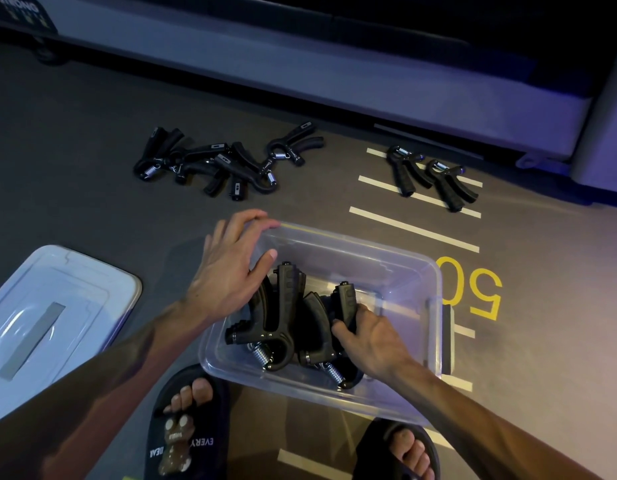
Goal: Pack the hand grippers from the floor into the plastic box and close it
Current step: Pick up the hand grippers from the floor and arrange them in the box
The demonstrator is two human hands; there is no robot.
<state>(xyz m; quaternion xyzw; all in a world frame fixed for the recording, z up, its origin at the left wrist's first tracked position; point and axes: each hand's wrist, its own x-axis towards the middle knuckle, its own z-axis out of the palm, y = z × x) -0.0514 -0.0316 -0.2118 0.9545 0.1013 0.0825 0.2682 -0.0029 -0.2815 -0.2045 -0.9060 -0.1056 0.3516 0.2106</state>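
Your clear rectangular plastic box [409, 271] sits open on the dark grey floor [75, 140], its long axis running from about 8 o'clock to 2 o'clock. Inside it lie two black hand grippers with steel coil springs. The left one [282, 306] has its handles pointing to about 12 o'clock and its spring end toward 6 o'clock. The right one [320, 327] lies just beside it, pointing the same way.

Your right hand [372, 337] reaches into the box from 5 o'clock, its fingers curled round a handle of the right gripper. Your left hand [230, 265] rests on the box's far-left corner, at about 10 o'clock of the box, fingers spread and fairly straight over the rim and the thumb tip against the inner wall.

At 8 o'clock from the box, well apart, the pale translucent lid with a grey strip [57, 306] lies flat on the floor. At 11 o'clock, a tangled heap of black hand grippers [217, 164] lies on the floor, handles pointing many ways. At 1 o'clock, a pair of black grippers [428, 176] lies across white painted floor lines [414, 230], spring ends toward 11 o'clock. A yellow painted "50" [473, 289] sits at 3 o'clock. Your black slide sandals [192, 424] show at 6 o'clock.
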